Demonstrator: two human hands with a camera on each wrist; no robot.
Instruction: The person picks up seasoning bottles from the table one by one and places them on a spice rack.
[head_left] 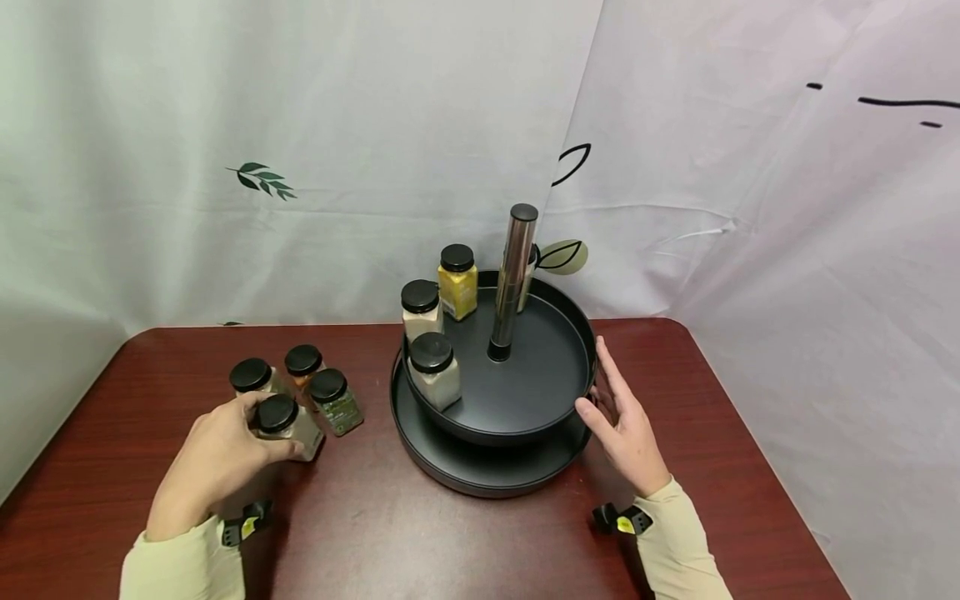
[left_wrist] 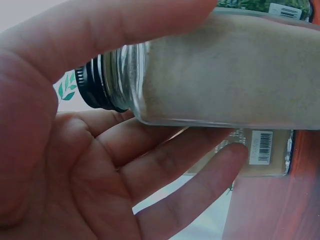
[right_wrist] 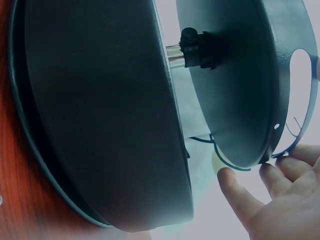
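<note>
At the left of the table, my left hand [head_left: 213, 450] grips a square glass spice jar [head_left: 303, 433] with a black lid, thumb along one side and fingers on the other. Pale powder fills this jar in the left wrist view. Close around it stand a green herb jar [head_left: 341, 410], an orange spice jar [head_left: 304, 371] and a tan spice jar [head_left: 253, 377]. My right hand [head_left: 628, 433] is at the right rim of the black two-tier turntable's upper tray [head_left: 525, 383], fingers extended. In the right wrist view its fingertips meet the tray's edge near a cut-out.
The lower tray [head_left: 487, 482] sits on the brown table [head_left: 360, 533]. A metal pole [head_left: 513, 283] rises from the upper tray. Several jars stand on that tray, among them a yellow jar [head_left: 458, 292] and a white jar [head_left: 438, 385]. A pale curtain [head_left: 375, 125] hangs behind.
</note>
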